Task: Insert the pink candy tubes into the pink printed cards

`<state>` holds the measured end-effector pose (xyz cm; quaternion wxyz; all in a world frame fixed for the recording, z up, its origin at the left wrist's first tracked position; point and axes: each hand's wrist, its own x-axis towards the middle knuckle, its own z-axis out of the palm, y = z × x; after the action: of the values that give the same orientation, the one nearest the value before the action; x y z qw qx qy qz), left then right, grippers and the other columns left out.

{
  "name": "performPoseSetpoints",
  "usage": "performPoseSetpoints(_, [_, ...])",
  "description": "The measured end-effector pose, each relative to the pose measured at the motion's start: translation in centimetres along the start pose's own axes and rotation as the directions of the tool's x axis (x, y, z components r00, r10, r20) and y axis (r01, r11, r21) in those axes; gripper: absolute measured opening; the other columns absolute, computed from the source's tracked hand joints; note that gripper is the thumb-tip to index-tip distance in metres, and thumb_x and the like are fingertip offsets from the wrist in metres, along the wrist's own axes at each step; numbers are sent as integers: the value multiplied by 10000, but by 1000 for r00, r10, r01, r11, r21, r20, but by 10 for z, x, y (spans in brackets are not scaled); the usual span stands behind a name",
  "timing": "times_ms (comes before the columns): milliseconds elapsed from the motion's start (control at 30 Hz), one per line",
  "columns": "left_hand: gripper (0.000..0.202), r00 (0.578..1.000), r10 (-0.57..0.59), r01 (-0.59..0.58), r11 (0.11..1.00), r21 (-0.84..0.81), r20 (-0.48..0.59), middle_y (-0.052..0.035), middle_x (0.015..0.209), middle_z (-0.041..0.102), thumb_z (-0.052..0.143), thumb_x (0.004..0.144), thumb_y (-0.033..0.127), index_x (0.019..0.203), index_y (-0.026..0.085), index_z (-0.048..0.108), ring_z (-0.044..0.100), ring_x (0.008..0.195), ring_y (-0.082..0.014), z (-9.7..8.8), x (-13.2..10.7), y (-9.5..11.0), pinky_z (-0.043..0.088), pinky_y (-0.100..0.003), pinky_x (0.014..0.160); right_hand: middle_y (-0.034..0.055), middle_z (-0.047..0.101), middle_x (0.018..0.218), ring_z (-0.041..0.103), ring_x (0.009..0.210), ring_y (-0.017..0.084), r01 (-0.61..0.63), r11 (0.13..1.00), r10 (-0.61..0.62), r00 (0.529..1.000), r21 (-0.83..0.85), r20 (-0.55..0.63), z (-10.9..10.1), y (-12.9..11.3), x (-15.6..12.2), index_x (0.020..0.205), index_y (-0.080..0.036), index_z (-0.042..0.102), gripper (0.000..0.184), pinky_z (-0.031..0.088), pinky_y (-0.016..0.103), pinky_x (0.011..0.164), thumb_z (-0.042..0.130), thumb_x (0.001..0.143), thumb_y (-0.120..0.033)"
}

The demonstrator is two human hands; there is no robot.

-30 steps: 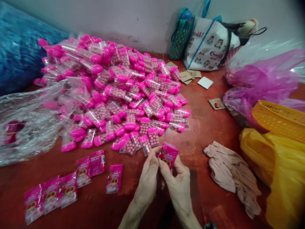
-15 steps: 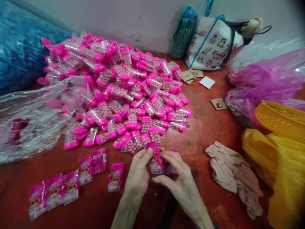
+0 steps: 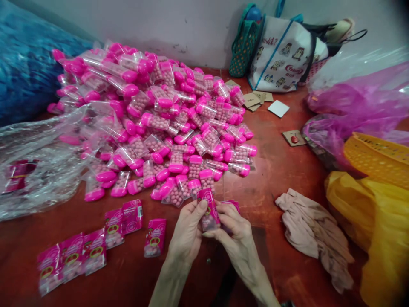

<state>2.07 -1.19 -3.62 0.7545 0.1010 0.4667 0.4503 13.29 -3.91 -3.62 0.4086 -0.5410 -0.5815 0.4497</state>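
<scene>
My left hand (image 3: 187, 232) pinches a clear candy case wrapped in a pink printed label (image 3: 208, 209), held upright just in front of me. My right hand (image 3: 234, 232) closes on the same case from the right, with more pink label material showing behind its fingers (image 3: 232, 205). Right beyond my hands lies a big heap of unlabelled clear cases with pink caps and pink candy balls (image 3: 159, 123). Several labelled cases (image 3: 96, 243) lie in a row on the red table (image 3: 271, 170) to my left.
Crumpled clear plastic (image 3: 35, 170) lies at left, a blue sack (image 3: 25, 64) behind it. A beige cloth (image 3: 315, 234), yellow bag (image 3: 377, 230), yellow basket (image 3: 377, 157) and pink bag (image 3: 354, 106) are at right. Tote bags (image 3: 281, 51) and card pieces (image 3: 277, 108) sit by the wall.
The labelled case went from tilted at the right fingertips to upright in my left hand. My right hand opened briefly, then closed back onto it.
</scene>
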Motion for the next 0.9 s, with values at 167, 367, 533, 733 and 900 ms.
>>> performPoseSetpoints(167, [206, 999, 30, -30, 999, 24, 22, -38, 641, 645, 690, 688, 285, 764, 94, 673, 515, 480, -81, 0, 0, 1, 402, -187, 453, 19, 653, 934, 545, 991, 204, 12, 999, -13, 1000, 44, 25, -3, 2, 1, 724, -231, 693, 121, 427, 305, 846, 672, 730, -112])
performPoseSetpoints(367, [189, 997, 47, -50, 997, 62, 53, -15, 569, 606, 684, 693, 276, 768, 104, 685, 491, 483, -76, 0, -1, 0, 395, -184, 471, 20, 646, 863, 547, 986, 206, 18, 994, -24, 998, 104, 56, -6, 5, 2, 771, -234, 698, 88, 430, 309, 849, 662, 749, -156])
performPoseSetpoints(533, [157, 996, 55, -62, 993, 102, 71, -12, 586, 612, 676, 697, 259, 777, 125, 689, 494, 489, -77, -2, -3, 0, 411, -195, 502, 26, 651, 854, 550, 967, 215, 21, 995, -25, 999, 96, 40, -4, 5, 1, 798, -250, 711, 94, 444, 331, 830, 642, 773, -190])
performPoseSetpoints(733, [143, 988, 90, -109, 982, 155, 128, -18, 645, 643, 658, 718, 252, 816, 152, 692, 538, 548, -100, -7, -4, -1, 446, -226, 578, 32, 662, 868, 563, 931, 216, 60, 995, -61, 998, 84, 12, -4, 4, 0, 803, -250, 711, 80, 452, 329, 810, 638, 777, -228])
performPoseSetpoints(900, [169, 979, 130, -159, 968, 192, 157, -53, 809, 682, 644, 728, 238, 871, 158, 687, 601, 705, -162, -7, -8, 1, 459, -264, 673, 52, 659, 842, 565, 895, 223, 130, 990, -130, 991, 55, -3, -3, 8, -1, 735, -226, 703, 124, 469, 345, 768, 602, 806, -239])
